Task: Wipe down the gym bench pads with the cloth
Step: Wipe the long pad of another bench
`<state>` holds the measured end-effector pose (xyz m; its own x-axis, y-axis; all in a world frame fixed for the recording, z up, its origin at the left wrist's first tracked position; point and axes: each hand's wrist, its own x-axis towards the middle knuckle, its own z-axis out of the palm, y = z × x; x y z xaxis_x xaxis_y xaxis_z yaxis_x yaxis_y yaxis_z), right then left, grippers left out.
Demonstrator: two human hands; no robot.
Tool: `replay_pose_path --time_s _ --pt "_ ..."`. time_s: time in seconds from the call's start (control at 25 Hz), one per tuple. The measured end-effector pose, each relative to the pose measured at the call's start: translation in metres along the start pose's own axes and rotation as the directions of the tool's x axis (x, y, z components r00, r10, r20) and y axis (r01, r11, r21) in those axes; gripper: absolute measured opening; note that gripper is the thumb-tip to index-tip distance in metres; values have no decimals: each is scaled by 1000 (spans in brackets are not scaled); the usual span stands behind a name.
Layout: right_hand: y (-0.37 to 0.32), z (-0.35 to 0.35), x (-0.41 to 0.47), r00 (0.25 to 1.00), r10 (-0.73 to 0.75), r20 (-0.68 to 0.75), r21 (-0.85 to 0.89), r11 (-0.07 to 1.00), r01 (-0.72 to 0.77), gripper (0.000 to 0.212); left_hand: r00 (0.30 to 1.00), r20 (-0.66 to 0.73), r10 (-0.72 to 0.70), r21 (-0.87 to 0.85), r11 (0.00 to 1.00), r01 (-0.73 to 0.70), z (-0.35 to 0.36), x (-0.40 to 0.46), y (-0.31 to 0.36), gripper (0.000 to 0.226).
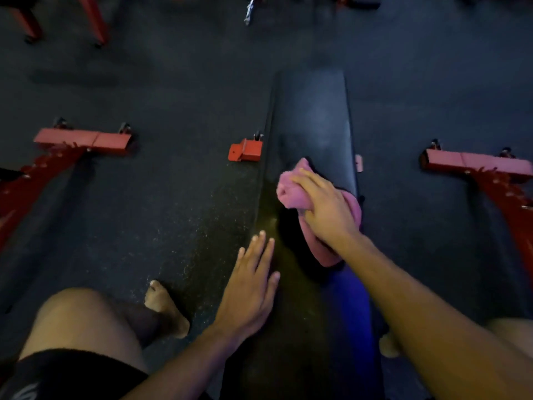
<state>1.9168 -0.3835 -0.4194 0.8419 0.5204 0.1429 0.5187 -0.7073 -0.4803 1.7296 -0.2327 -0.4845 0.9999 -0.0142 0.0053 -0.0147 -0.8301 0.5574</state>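
A long black bench pad runs away from me down the middle of the view. A bunched pink cloth lies on the pad about halfway along. My right hand grips the cloth from above, fingers curled round its folds, and presses it onto the pad. My left hand rests flat on the pad's left edge nearer to me, fingers straight and together. The cloth's lower end sticks out below my right wrist.
Red steel bench feet stand on the dark rubber floor: one at the left, one at the right, and this bench's own foot beside the pad. My bare left foot is on the floor left of the bench.
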Motion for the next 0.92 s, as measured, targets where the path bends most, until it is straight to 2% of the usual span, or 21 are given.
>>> replay_pose_path --time_s 0.08,0.16,0.28,0.32,0.4,0.44,0.48,0.6,0.68,0.8,0.92 --pt "32 -31 -54 988 119 -100 59 992 -113 65 998 -28 63 22 998 -63 -1 39 11 65" --pt "62 -45 -103 928 324 -182 198 937 -288 57 988 15 152 83 985 -152 5 78 24 67" --pt "68 -25 -147 827 548 -126 394 793 -465 52 978 111 179 208 958 -199 20 123 33 71" --pt "59 -10 -152 829 556 -59 371 783 -499 56 980 137 142 265 948 -174 24 131 33 74" --pt "41 14 -151 838 541 72 139 826 -546 70 984 160 75 363 923 -130 33 135 30 76" --pt "39 21 -143 820 565 91 50 820 -571 75 985 163 61 377 919 -120 38 135 29 74" --pt "43 22 -129 794 602 81 40 794 -606 76 985 164 59 377 919 -118 40 135 28 72" --pt "76 19 -69 767 642 -25 180 757 -628 65 987 147 71 384 915 -123 40 136 27 69" --pt "103 17 -20 763 645 -44 234 749 -620 56 986 152 71 405 905 -128 40 137 28 68" --pt "138 12 36 734 679 -10 383 681 -624 36 987 141 83 400 907 -133 40 137 27 67" --pt "155 7 44 703 706 83 503 579 -641 39 987 132 86 403 906 -133 42 137 24 67"
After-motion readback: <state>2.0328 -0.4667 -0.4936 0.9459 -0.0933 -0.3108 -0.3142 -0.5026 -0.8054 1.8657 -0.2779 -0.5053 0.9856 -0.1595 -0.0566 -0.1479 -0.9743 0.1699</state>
